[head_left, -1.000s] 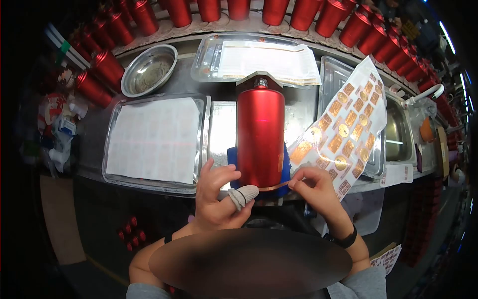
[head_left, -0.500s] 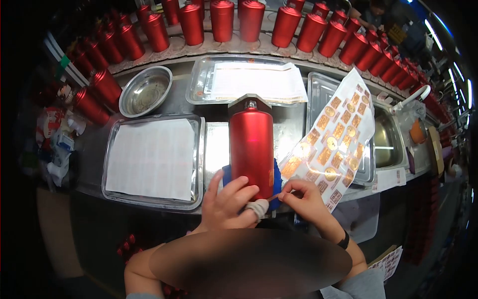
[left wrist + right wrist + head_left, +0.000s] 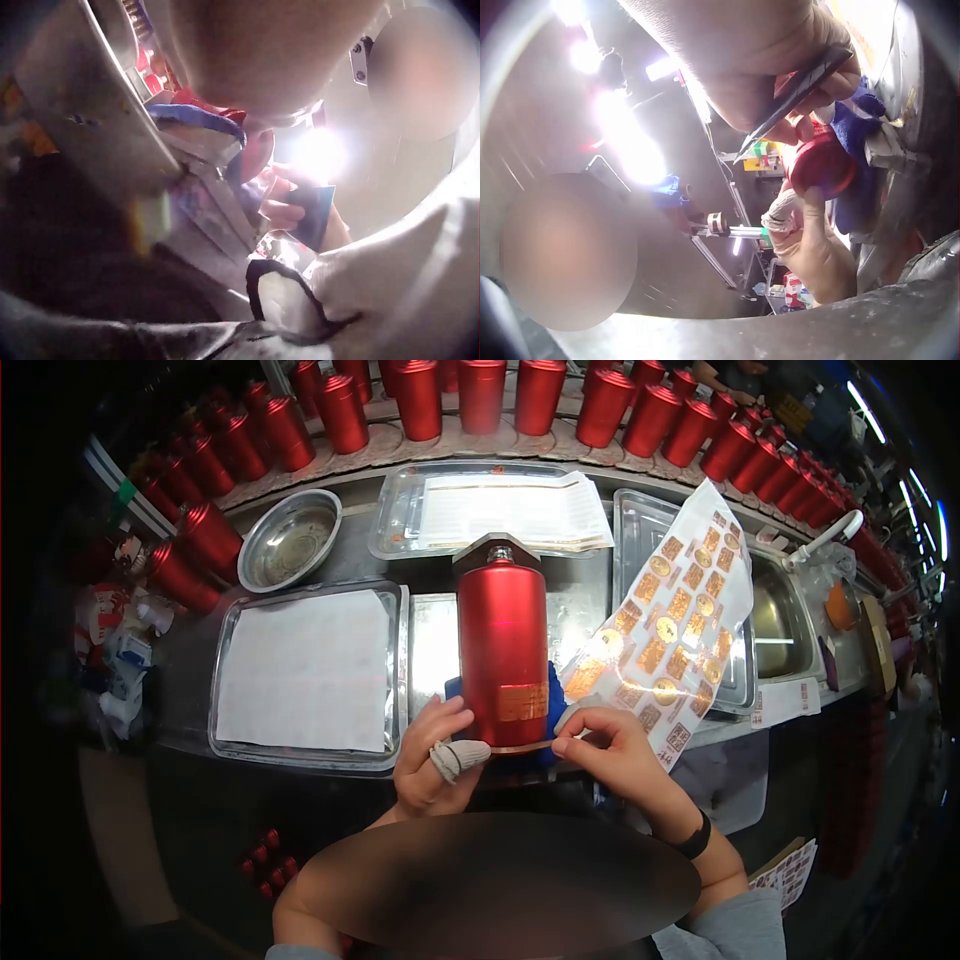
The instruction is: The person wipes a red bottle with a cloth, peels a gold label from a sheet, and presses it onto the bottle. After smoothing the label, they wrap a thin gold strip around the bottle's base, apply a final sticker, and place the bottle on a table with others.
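A red bottle (image 3: 502,635) lies with its neck pointing away and its base toward me, a gold sticker (image 3: 523,702) near the base. A blue cloth (image 3: 556,700) shows under it. My left hand (image 3: 430,755) grips the base end from the left, a white cover (image 3: 460,758) on one finger at the rim. Along the base edge runs a thin copper-coloured strip (image 3: 520,748). My right hand (image 3: 610,750) pinches the strip's right end between thumb and finger. In the right wrist view, a dark flat pointed piece (image 3: 795,101) is also in that hand.
Left stands a tray with a white sheet (image 3: 305,670), behind it a metal bowl (image 3: 290,540). A sheet of gold stickers (image 3: 665,630) lies right, near a sink (image 3: 785,630). At the back are a paper-filled tray (image 3: 395,510) and several red bottles (image 3: 482,395) in rows.
The bottle has turned about its length, bringing the gold sticker up into view. My left hand reached over the base, then moved back to its left side. My right hand keeps pinching the strip.
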Tool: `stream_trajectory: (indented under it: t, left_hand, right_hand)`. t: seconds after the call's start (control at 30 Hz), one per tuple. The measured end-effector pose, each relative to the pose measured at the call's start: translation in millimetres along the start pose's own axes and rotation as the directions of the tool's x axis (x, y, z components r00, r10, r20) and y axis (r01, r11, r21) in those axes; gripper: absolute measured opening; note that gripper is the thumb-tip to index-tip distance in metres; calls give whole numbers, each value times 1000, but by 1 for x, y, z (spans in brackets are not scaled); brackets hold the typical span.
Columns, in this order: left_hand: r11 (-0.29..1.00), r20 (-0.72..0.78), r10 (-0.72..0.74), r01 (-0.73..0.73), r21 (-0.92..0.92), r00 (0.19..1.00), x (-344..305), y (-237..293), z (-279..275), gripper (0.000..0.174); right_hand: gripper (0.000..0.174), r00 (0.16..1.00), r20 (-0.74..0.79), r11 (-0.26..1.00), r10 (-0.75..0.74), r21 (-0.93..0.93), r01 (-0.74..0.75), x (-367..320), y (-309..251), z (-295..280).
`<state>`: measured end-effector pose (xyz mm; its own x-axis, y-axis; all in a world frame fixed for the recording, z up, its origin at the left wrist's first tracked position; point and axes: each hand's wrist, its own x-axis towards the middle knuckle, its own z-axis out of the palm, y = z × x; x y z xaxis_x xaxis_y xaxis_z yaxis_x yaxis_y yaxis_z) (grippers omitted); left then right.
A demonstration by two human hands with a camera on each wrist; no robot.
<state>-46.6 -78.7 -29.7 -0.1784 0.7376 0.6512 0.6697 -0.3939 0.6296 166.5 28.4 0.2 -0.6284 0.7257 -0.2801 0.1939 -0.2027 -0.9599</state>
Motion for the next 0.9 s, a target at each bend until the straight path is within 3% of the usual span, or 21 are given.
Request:
stream_trajectory:
  t: [0.2, 0.33, 0.43, 0.47, 0.6, 0.7, 0.9]
  left_hand:
    - [940, 137, 251, -275, 203, 958, 18, 6, -4, 21]
    - [906, 191, 351, -384, 177, 917, 33, 11, 10, 19]
    - [934, 189, 301, -329, 141, 935, 36, 11, 9, 17]
    - [943, 123, 303, -316, 107, 945, 32, 8, 11, 19]
    - [994, -63, 106, -106, -9, 992, 8, 0, 13, 31]
    - [999, -77, 23, -26, -37, 997, -4, -5, 7, 32]
    - [980, 78, 168, -175, 93, 983, 6, 1, -5, 26]
  right_hand:
    - [10, 999, 7, 999, 39, 8, -39, 1, 2, -1]
    - [8, 998, 28, 996, 52, -76, -49, 2, 5, -3]
    - [8, 999, 21, 992, 31, -121, -28, 3, 1, -2]
    - [8, 999, 19, 989, 30, -144, -27, 2, 0, -2]
    - [9, 1000, 24, 989, -1, -146, 5, -3, -12, 5]
    - [8, 1000, 30, 991, 3, -133, 1, -3, -14, 6]
    - [8, 1000, 3, 994, 0, -109, 1, -4, -9, 6]
